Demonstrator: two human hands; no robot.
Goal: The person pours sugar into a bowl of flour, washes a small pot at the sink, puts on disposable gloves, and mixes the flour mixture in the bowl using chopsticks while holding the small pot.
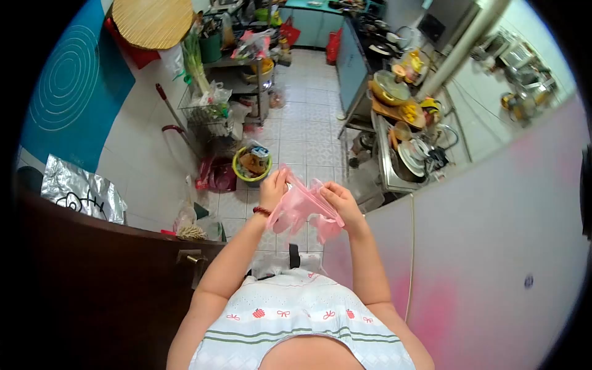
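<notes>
A thin pink plastic bag (299, 206), crumpled and semi-transparent, is stretched between my two hands in front of my body. On its left side, my left hand (272, 190) has its fingers closed on the upper edge; a dark red bead bracelet circles that wrist. My right hand (342, 206) pinches the bag's right edge between thumb and fingers. The lower part of the pink plastic hangs loosely above the tiled floor. A white apron (302, 299) with red strawberry and bow prints covers my front.
A yellow-rimmed bin (251, 179) stands on the floor ahead. Right of it are a metal sink (401, 179) with dishes and a cutting board (394, 110). A wire basket (209, 117) is at left. A brown door (123, 277) and pale panel (468, 228) flank me.
</notes>
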